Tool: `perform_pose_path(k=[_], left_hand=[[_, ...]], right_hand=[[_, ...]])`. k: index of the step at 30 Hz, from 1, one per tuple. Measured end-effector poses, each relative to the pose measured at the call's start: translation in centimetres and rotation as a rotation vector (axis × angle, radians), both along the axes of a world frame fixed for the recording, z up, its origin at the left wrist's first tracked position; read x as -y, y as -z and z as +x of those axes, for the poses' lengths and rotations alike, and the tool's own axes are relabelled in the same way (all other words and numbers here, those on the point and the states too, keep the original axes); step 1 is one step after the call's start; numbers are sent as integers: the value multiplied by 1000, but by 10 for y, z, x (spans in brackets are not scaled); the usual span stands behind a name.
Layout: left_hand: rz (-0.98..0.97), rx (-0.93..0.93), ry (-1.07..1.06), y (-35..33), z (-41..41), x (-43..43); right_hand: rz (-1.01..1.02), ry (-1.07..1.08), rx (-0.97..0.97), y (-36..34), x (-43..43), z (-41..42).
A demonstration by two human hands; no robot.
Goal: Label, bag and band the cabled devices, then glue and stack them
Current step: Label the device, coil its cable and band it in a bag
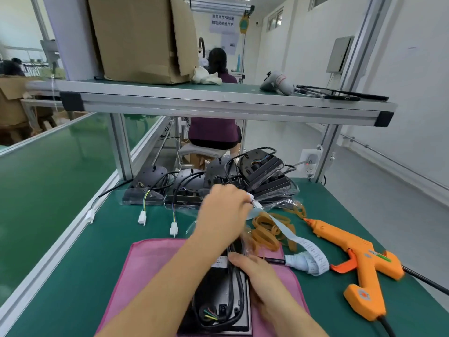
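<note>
Presently reaching forward with left hand (223,210), forearm stretched diagonally up over the pink cloth (150,268), back of hand upward. Pinching a white connector (255,203) between curled fingers (244,199), held above the tabletop (340,205), just over the rubber bands (267,233). Resting right hand (260,273) on right edge of black device (218,302), thumb laid leftward across its top, tip beside a white label (220,261). Cannot tell whether right fingers curled or flat: blurred. Device lying flat on the pink cloth, black cable (240,288) running along its face. Right of the cloth: label strip (308,261), partly unrolled, then orange glue gun (359,259) on its side. At the tabletop's rear: row of bagged devices (184,190), wired plugs trailing toward the near side.
</note>
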State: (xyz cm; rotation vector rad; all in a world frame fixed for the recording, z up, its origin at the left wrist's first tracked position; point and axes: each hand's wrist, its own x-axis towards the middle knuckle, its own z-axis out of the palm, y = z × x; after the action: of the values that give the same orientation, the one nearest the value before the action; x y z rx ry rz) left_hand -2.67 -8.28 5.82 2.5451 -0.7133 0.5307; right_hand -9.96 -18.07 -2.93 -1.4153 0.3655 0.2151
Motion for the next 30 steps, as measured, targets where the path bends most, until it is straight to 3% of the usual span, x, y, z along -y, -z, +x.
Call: perform_pose_path(k=[3,6,11,16,23,30], left_hand=[[474,-84,198,-7,16,52],[776,-131,252,3,27,86],[900,-186,271,32,38,102],[657,-303,288,42,45,99],[-9,-601,341,8,64,66],[-505,-696,334,-35,85,-1]], right_hand=[[-51,9,-3,-1,-2,4],[-91,-11,8,1,0,9],[-213,-12,2,9,7,13],[-144,-57,11,12,6,17],[25,-14,25,12,2,10],[53,-107,145,7,7,6]])
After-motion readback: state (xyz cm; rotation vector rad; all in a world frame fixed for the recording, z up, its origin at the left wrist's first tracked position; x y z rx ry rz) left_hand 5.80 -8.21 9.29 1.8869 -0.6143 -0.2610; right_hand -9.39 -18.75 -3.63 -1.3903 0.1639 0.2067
